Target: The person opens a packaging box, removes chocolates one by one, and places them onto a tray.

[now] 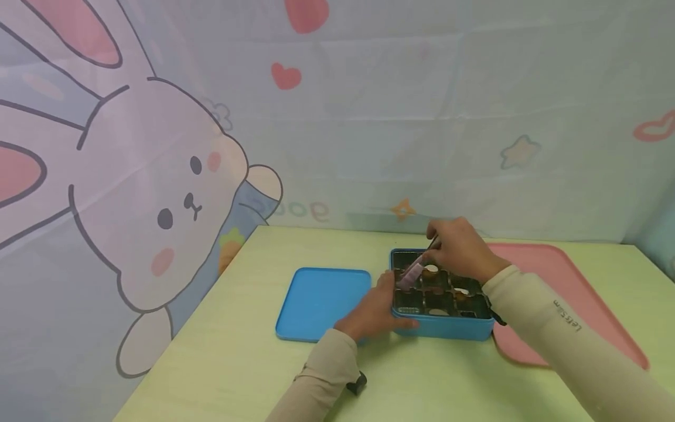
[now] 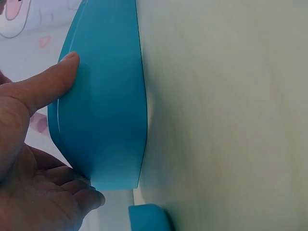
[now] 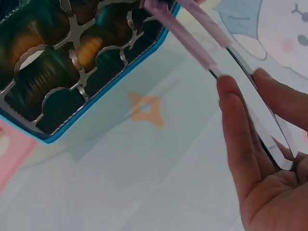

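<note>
A blue tin box point(image 1: 448, 329) holds a dark tray split into several compartments, with brown and whitish pieces in some. At its front left corner, my left hand point(image 1: 373, 310) grips the box, thumb on the front wall point(image 2: 108, 96) and fingers at the left end. My right hand point(image 1: 460, 249), above the box's back, pinches small metal tongs point(image 3: 195, 45) with pinkish-purple tips. Those tips point down into a compartment on the left side. Whether anything is between them, I cannot tell.
A flat blue lid point(image 1: 324, 302) lies on the pale yellow table point(image 1: 237, 375) to the left of the box. On the right, a pink tray point(image 1: 559, 293) lies partly under my right forearm. A printed cloth point(image 1: 369, 129) with a rabbit hangs behind the table.
</note>
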Demonstrator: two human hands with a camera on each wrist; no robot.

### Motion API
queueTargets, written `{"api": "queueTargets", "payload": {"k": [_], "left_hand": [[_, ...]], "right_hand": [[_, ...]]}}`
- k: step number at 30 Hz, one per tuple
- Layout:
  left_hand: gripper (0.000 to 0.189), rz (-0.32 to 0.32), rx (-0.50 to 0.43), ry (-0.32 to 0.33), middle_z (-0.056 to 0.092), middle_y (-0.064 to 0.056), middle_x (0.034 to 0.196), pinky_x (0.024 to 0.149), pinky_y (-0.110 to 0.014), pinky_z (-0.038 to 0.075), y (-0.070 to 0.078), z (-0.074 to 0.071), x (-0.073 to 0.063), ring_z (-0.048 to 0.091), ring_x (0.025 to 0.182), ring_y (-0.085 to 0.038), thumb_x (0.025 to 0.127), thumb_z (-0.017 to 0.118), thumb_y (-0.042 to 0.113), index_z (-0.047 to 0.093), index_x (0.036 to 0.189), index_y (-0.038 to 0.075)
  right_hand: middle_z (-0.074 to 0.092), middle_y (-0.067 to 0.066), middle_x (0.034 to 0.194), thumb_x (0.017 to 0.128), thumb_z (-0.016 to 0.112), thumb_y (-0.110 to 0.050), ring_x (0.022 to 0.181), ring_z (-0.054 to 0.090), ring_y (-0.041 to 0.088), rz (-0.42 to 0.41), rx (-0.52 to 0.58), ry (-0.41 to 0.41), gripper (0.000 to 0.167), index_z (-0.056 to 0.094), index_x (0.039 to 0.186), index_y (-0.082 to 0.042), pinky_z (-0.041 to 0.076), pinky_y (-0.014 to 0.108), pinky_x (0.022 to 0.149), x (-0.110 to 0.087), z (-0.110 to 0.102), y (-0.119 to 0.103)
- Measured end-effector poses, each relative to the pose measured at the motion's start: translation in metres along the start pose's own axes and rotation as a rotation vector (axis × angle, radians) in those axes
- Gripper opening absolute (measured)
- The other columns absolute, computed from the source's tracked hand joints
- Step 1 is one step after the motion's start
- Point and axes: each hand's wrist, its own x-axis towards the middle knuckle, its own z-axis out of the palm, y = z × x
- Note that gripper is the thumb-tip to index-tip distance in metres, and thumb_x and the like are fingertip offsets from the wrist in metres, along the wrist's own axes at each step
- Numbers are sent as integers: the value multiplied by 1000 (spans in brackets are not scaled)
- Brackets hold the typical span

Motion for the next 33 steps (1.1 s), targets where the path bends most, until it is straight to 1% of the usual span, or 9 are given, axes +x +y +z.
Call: {"api": "queueTargets", "payload": {"k": [5,7,11,13,16,22,25,29,33], "left_hand": [[109,8,-7,5,35,-12,158,112,-47,46,0,1,1,47,140,-29,81,83,47,17,159,9],[114,-5,0,-7,27,-13,164,116,-48,43,0,0,0,40,147,-30,81,82,49,12,161,7],[121,-26,5,-15,14,-16,170,121,-50,36,0,-3,-1,29,153,-34,82,81,50,4,162,4],[120,-20,5,-1,18,-16,168,119,-50,38,-1,-4,-1,34,151,-34,81,82,49,6,162,4],[116,-3,12,16,28,-16,164,115,-49,43,-3,-5,0,43,145,-34,81,83,48,11,161,5],[108,12,6,18,37,-15,157,110,-48,47,-5,-2,-2,50,138,-33,81,84,44,19,157,4],[109,8,1,6,38,-15,157,110,-48,47,-3,1,-2,50,139,-33,81,84,44,19,158,3],[117,-22,10,-20,23,-16,167,117,-48,41,-1,4,-2,37,149,-32,82,82,47,8,161,2],[112,5,12,5,34,-16,160,114,-46,45,1,3,2,46,142,-31,81,84,45,16,159,3]], "right_hand": [[73,22,88,84,81,-10,75,73,29,85,-8,-65,35,62,105,10,60,45,73,3,1,5],[72,20,87,85,80,-10,75,71,27,97,-34,-74,37,60,107,10,60,44,72,4,3,3],[67,14,78,85,80,-10,67,66,25,10,-139,-28,38,57,109,8,58,40,65,3,11,-7],[66,13,75,86,79,-8,64,65,24,-54,-183,2,38,56,111,8,57,38,62,3,16,-12],[65,11,73,87,77,-7,62,64,23,-65,-221,29,36,56,112,8,57,37,60,1,22,-16],[59,11,65,88,73,-7,53,58,21,91,-127,29,26,54,99,6,48,34,52,-3,24,-12],[57,11,61,89,71,-7,49,55,20,141,-55,28,28,53,103,9,47,33,51,-4,18,-11],[57,10,61,92,69,-11,49,54,19,214,-5,-14,37,52,114,13,46,33,51,0,8,-10],[54,9,60,92,65,-9,45,50,20,264,-28,-63,45,44,124,15,37,29,45,9,10,-14]]}}
